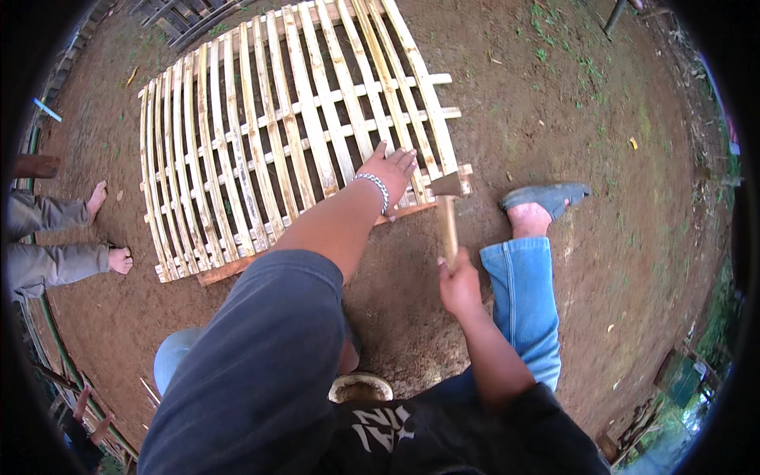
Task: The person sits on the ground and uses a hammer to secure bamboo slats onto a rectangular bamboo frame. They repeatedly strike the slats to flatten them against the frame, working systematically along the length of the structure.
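A panel of pale wooden slats [265, 119] nailed across several crosspieces lies ahead of me, tilted a little to the left. My left hand [386, 176], with a chain bracelet at the wrist, rests flat on its near right corner with the fingers apart. My right hand [461, 286] is wrapped round the wooden handle of a hammer [448, 226]. Its dark metal head stands up beside the slats' right corner, over a crosspiece end. Whether the head touches the wood, I cannot tell. Any nail there is too small to make out.
A reddish wooden beam [229, 271] runs under the panel's near edge. Another person's bare feet [119, 260] are on the dirt ground [625, 237] at the left. My shoe [546, 198] is right of the hammer. A pale round rim [361, 380] shows near my body.
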Available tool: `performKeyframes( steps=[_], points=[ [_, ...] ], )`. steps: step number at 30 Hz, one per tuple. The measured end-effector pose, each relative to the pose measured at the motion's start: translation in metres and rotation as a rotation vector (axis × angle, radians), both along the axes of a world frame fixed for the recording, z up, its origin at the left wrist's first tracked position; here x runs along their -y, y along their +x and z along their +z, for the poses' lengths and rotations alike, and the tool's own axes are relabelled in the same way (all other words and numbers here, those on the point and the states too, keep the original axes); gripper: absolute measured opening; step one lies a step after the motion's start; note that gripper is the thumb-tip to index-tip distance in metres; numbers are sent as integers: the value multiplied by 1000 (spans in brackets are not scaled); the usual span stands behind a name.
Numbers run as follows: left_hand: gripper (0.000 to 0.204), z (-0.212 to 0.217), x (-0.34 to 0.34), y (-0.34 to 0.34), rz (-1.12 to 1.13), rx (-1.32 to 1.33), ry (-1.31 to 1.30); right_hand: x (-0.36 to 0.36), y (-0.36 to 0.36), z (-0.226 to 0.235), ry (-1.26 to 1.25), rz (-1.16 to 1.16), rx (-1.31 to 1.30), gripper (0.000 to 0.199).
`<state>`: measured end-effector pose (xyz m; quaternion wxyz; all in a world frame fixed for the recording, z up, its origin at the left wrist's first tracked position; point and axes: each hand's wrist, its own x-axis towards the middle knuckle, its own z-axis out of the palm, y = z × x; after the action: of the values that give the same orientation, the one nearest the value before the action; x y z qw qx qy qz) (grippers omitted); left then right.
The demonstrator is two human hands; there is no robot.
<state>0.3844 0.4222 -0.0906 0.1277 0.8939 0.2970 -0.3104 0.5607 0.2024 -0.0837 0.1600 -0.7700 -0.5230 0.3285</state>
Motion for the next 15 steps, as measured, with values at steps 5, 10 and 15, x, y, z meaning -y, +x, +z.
performKeyframes(
  steps=[5,10,15],
  points=[
    [129,1,3,0,-7,1,2,-24,-14,27,251,-447,-363,25],
    [128,-1,2,-5,6,-15,-3,-5,-11,7,-164,116,38,33],
    [126,-2,4,0,-6,26,42,-16,-10,9,376,-275,-147,29]
  ],
)
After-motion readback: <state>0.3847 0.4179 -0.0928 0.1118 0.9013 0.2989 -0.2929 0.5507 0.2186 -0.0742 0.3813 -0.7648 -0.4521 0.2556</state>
